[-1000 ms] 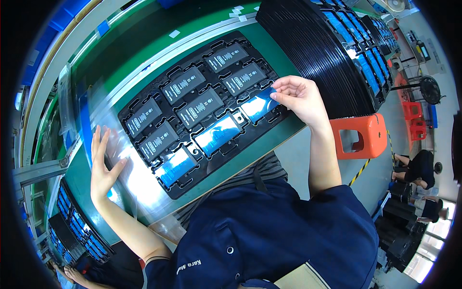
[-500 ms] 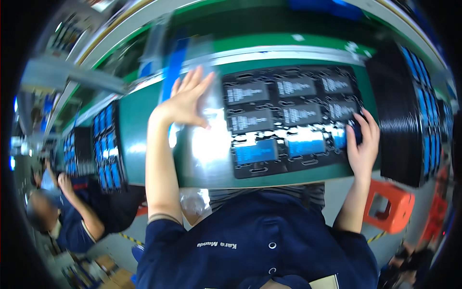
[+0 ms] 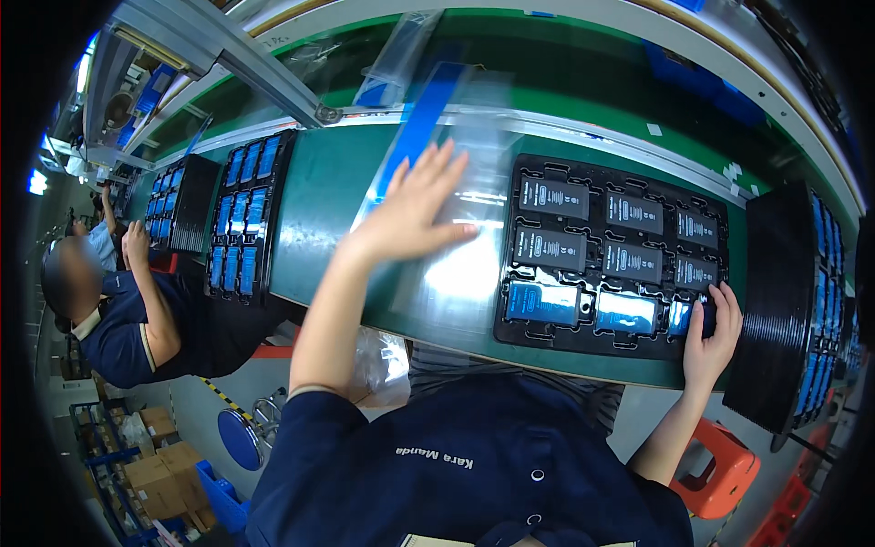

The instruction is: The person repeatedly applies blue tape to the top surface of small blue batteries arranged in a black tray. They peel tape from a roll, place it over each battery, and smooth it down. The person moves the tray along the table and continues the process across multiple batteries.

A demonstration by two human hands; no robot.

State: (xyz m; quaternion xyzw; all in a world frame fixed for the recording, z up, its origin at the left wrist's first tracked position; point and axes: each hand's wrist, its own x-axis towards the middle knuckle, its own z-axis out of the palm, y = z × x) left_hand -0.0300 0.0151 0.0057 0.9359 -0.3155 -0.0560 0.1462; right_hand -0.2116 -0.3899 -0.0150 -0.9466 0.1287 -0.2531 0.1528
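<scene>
On the green counter [image 3: 314, 219]: a black moulded plastic tray [image 3: 583, 343] lies flat before the wearer, its pockets set out in three rows of three.
Tray's two far rows: six flat, dark grey rectangular blocks with pale print [image 3: 553, 198], one to a pocket.
Tray's near row: three rectangular blocks faced with shiny blue film [image 3: 543, 304], the rightmost one partly covered from view.
Right hand [image 3: 714, 333]: at the tray's near right corner, over the end of that rightmost blue-faced block; thumb and fingers stand apart on either side, and whether they grip the block cannot be told.
Left hand [image 3: 415, 205]: to the left of the tray, palm down, fingers spread and thumb held well away from them.
Clear plastic sheets [image 3: 456, 283]: just left of the tray, partly under the left hand, glaring with reflected light; a flat bright blue strip [image 3: 419, 118] runs along their far left side.
Tall stack of black plastic trays [image 3: 775, 292]: just right of the tray, with blue-faced pieces on top.
Orange plastic stool [image 3: 720, 474]: below the tray's level, off its near right corner.
Co-worker in a navy shirt [image 3: 123, 319]: well to the left of the tray.
</scene>
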